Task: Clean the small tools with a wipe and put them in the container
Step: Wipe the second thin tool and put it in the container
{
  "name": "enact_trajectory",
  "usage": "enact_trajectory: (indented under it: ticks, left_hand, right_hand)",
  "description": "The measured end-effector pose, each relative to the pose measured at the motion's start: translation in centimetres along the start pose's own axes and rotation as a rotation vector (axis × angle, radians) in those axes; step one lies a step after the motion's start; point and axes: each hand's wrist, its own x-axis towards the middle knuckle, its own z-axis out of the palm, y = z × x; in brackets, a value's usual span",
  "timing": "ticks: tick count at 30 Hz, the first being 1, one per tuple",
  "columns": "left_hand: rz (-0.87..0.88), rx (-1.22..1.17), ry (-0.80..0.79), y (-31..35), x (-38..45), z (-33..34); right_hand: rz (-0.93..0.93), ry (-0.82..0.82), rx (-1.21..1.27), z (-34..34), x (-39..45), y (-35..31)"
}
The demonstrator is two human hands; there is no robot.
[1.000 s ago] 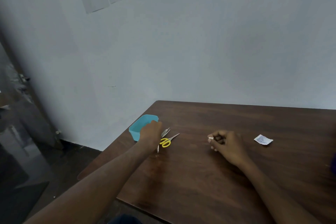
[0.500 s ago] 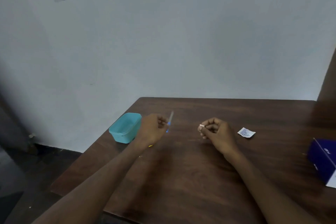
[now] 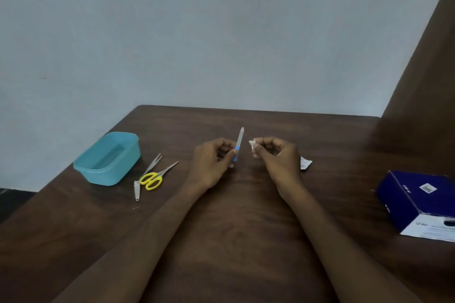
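Observation:
My left hand pinches a nail file by its blue handle, the metal blade pointing up and away. Just to its right, my right hand pinches a small white folded wipe at its fingertips, a short gap from the file. A teal plastic container stands open at the table's left edge. Beside it lie yellow-handled scissors, metal tweezers and a small metal tool.
A torn white wipe sachet lies behind my right wrist. A dark blue box sits at the right edge of the brown wooden table. A pale wall rises behind, a brown panel at far right.
My left hand lifted the nail file from beside the container and carried it rightward to the table's middle, close to my right hand with the wipe. The camera tilted down and right.

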Motion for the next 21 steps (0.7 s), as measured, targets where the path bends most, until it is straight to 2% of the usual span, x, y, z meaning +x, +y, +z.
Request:
enact_trajectory:
  ticks: [6,12,17,21]
  left_hand:
    - [-0.010,-0.014,-0.012,-1.1,1.0,0.6]
    - [-0.055,-0.051,-0.035,-1.1,1.0,0.6]
    - [-0.017,-0.063,-0.087,-1.0,0.8,0.4]
    - [-0.028,-0.050,-0.047,-1.3,1.0,0.4]
  right_hand:
    - [-0.120,0.112,-0.078,-0.5,1.1,0.2]
    - [-0.332,0.056,-0.317,0.2,0.2,0.0]
    - [-0.543,0.021,-0.489,0.3,-0.6,-0.8]
    - [-0.583,-0.026,-0.595,0.3,-0.6,-0.5]
